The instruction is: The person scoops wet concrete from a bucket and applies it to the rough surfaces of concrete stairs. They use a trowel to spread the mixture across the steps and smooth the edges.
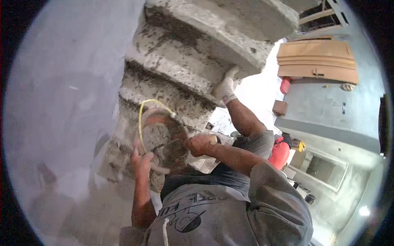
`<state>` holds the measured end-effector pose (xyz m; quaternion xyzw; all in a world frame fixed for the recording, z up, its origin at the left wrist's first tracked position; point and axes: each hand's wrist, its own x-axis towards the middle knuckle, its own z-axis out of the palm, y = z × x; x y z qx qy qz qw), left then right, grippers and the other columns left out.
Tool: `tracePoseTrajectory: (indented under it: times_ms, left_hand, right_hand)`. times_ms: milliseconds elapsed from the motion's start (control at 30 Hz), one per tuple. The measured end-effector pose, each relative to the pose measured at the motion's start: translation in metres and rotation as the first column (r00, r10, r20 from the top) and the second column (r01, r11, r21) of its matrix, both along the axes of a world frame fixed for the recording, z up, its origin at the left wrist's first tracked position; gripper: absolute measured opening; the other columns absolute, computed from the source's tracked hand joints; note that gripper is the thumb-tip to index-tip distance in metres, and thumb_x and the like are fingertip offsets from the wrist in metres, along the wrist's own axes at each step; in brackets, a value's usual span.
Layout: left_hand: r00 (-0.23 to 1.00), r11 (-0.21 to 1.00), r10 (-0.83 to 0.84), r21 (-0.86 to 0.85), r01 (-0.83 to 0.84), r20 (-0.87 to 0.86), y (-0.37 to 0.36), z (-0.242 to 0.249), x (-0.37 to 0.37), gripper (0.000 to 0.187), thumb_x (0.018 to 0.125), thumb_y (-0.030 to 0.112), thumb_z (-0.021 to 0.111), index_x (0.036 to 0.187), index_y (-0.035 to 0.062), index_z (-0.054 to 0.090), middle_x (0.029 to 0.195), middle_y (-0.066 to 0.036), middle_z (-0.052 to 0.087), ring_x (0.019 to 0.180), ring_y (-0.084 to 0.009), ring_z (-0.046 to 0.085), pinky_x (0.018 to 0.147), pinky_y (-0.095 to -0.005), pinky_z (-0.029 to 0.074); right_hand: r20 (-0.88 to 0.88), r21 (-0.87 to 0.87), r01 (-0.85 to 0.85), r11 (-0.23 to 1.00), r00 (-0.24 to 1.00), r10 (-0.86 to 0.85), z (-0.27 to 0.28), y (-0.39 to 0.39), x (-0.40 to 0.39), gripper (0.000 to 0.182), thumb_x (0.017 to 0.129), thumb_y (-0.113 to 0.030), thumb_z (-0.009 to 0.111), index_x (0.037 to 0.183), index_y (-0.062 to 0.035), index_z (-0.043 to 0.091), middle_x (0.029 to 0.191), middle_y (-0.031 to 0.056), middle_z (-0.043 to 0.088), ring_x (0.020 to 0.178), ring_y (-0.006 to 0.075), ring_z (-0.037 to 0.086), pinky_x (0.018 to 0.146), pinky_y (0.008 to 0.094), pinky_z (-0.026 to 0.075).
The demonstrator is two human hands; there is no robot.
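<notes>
A round bucket [184, 133] with a yellow handle [140, 119] stands tilted on the lower steps, with grey mortar [156, 135] inside. My left hand [141, 160] grips its near left rim, its fingers partly blurred. My right hand [199, 144] is closed around the handle of a trowel [172, 151], whose dark, mortar-smeared blade reaches into the bucket. The handle is mostly hidden in my fist.
Rough concrete stairs [176, 57] rise ahead, spattered with dark mortar. My foot in a pale covering [225, 90] rests on a step. A grey wall [74, 82] runs along the left. At right are wooden panels [316, 57] and a red item [280, 153].
</notes>
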<state>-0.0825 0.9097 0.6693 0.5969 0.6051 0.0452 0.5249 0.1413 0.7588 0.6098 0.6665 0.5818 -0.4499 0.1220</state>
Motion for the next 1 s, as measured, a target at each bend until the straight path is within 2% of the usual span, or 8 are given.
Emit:
tracePoseTrajectory:
  times_ms: [100,267,333,433,567,733,833,1000]
  left_hand:
    - [0.965,0.989,0.064,-0.111,-0.095,-0.256,-0.002,-0.023,-0.023,0.075,0.065,0.008,0.061,0.135,0.0013,0.035,0.1,-0.017,0.06,0.088,-0.0253,0.06,0.073,-0.0352,0.048]
    - [0.978,0.963,0.209,-0.172,-0.207,-0.008,-0.002,-0.005,-0.007,0.071,0.068,0.01,0.064,0.133,-0.0013,0.037,0.093,-0.016,0.06,0.07,-0.0199,0.061,0.052,-0.0301,0.048]
    - [0.948,0.915,0.315,-0.284,-0.288,0.052,0.001,0.023,0.006,0.069,0.068,0.011,0.065,0.131,-0.0018,0.039,0.091,-0.015,0.061,0.069,-0.0198,0.061,0.056,-0.0319,0.049]
    - [0.96,0.943,0.273,-0.18,-0.279,-0.059,-0.001,0.016,0.006,0.051,0.069,0.007,0.066,0.116,-0.0018,0.049,0.09,-0.008,0.059,0.07,-0.0166,0.059,0.054,-0.0304,0.049]
    - [0.976,0.971,0.215,-0.111,-0.211,0.03,0.005,-0.001,-0.001,0.064,0.064,0.011,0.068,0.122,-0.0045,0.046,0.091,-0.017,0.062,0.077,-0.0243,0.063,0.067,-0.0355,0.049]
    - [0.963,0.96,0.271,-0.073,-0.269,0.011,-0.002,-0.017,0.005,0.056,0.064,0.011,0.068,0.114,-0.0058,0.05,0.09,-0.015,0.062,0.078,-0.0225,0.062,0.064,-0.0342,0.05]
    - [0.897,0.875,0.437,-0.263,-0.406,0.069,0.001,-0.005,0.014,0.048,0.064,0.01,0.068,0.108,-0.004,0.052,0.089,-0.012,0.061,0.078,-0.0212,0.061,0.06,-0.0339,0.051]
    - [0.907,0.897,0.416,-0.196,-0.396,0.072,-0.005,-0.017,0.017,0.043,0.064,0.007,0.067,0.105,-0.0007,0.053,0.089,-0.011,0.06,0.073,-0.0203,0.06,0.058,-0.0334,0.052]
  right_hand:
    - [0.008,0.006,0.098,0.995,0.995,-0.098,0.003,-0.008,0.012,0.019,0.065,-0.02,0.062,0.08,-0.0081,0.064,0.073,0.0135,0.064,0.069,0.0308,0.064,0.059,0.0432,0.052]
    - [0.034,0.125,0.161,0.979,0.985,-0.167,0.034,-0.005,0.047,0.028,0.07,-0.019,0.058,0.096,-0.0102,0.062,0.076,0.0163,0.063,0.068,0.0334,0.062,0.06,0.0455,0.05]
    - [0.093,0.147,0.167,0.975,0.979,-0.182,0.02,-0.002,0.053,0.028,0.072,-0.022,0.057,0.097,-0.0116,0.062,0.077,0.0166,0.063,0.069,0.0336,0.063,0.061,0.0457,0.05]
    - [0.097,0.3,0.149,0.942,0.978,-0.186,0.017,0.01,0.066,0.026,0.072,-0.022,0.057,0.095,-0.0107,0.059,0.074,0.0162,0.062,0.07,0.0337,0.062,0.061,0.045,0.049]
    - [0.105,0.402,0.139,0.905,0.975,-0.196,0.035,0.032,0.066,0.028,0.072,-0.025,0.059,0.097,-0.0118,0.059,0.075,0.0156,0.062,0.07,0.0332,0.062,0.062,0.044,0.05]
    - [0.163,0.246,0.133,0.96,0.971,-0.176,0.031,0.054,0.07,0.032,0.071,-0.024,0.059,0.101,-0.0141,0.061,0.077,0.0161,0.063,0.076,0.0342,0.063,0.066,0.0452,0.051]
    - [0.031,0.282,0.178,0.943,0.981,-0.194,0.035,0.053,0.074,0.028,0.069,-0.024,0.06,0.094,-0.0118,0.061,0.074,0.0173,0.062,0.072,0.0375,0.061,0.064,0.0464,0.05]
    - [-0.116,0.27,0.135,0.953,0.987,-0.107,0.023,0.037,0.082,0.033,0.067,-0.026,0.061,0.092,-0.0052,0.059,0.075,0.0175,0.062,0.073,0.0382,0.06,0.065,0.0464,0.049]
